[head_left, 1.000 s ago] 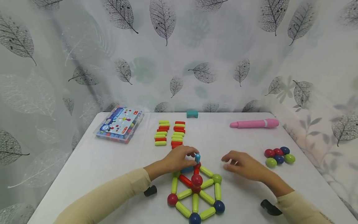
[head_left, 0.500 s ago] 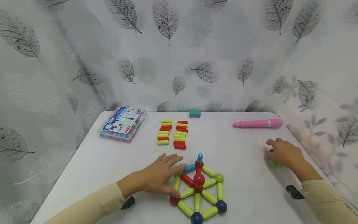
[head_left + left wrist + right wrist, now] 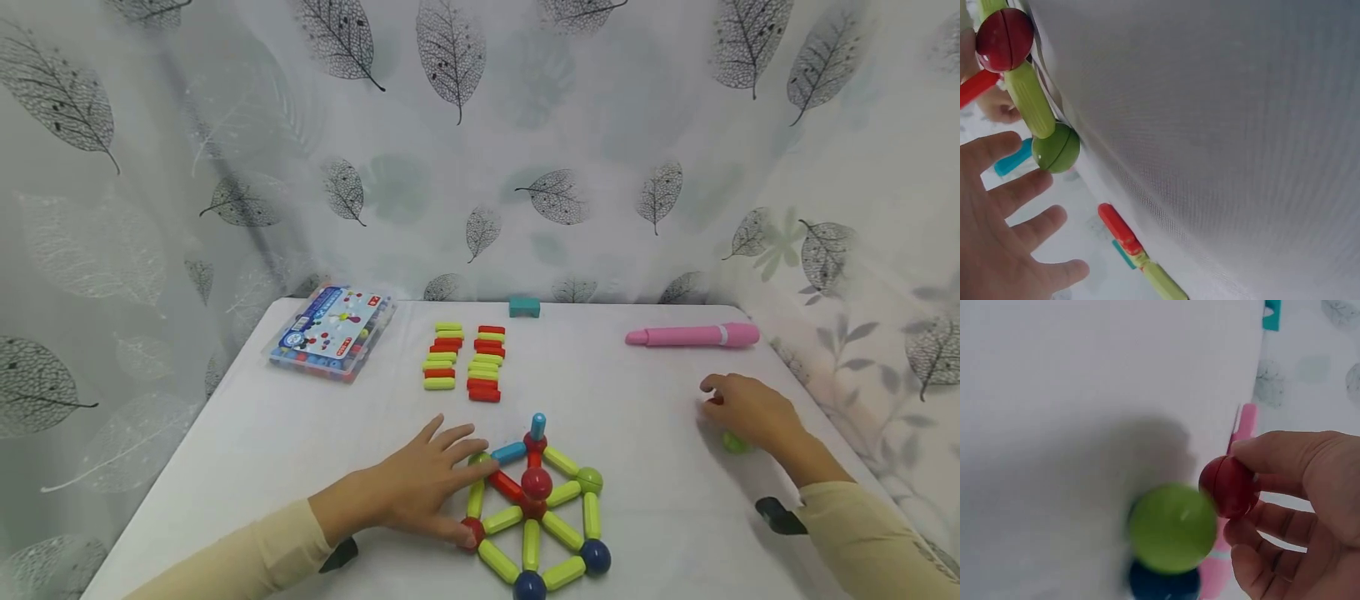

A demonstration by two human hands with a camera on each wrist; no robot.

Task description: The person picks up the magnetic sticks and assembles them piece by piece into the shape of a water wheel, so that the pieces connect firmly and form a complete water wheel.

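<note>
A flat wheel of yellow-green rods and coloured balls (image 3: 536, 521) lies at the table's front, with a red ball (image 3: 536, 482) at its hub and a short blue rod (image 3: 537, 425) upright at its far edge. My left hand (image 3: 457, 477) lies open beside it, fingers spread on the table and thumb touching the wheel's red corner ball (image 3: 471, 532). In the left wrist view the spread fingers (image 3: 1019, 187) reach towards a green ball (image 3: 1055, 147). My right hand (image 3: 716, 393) pinches a red ball (image 3: 1229, 486) at the ball pile, beside a green ball (image 3: 1172, 528) and a blue one (image 3: 1163, 584).
Two rows of loose red and yellow-green rods (image 3: 465, 362) lie mid-table. A clear toy box (image 3: 332, 332) sits at the back left, a small teal block (image 3: 524, 307) at the back edge, and a pink pen (image 3: 693, 336) at the back right. The leaf-print curtain (image 3: 480, 150) hangs close behind.
My left hand let go of the upright blue rod and spread flat beside the wheel. My right hand moved right to the ball pile and pinched a red ball.
</note>
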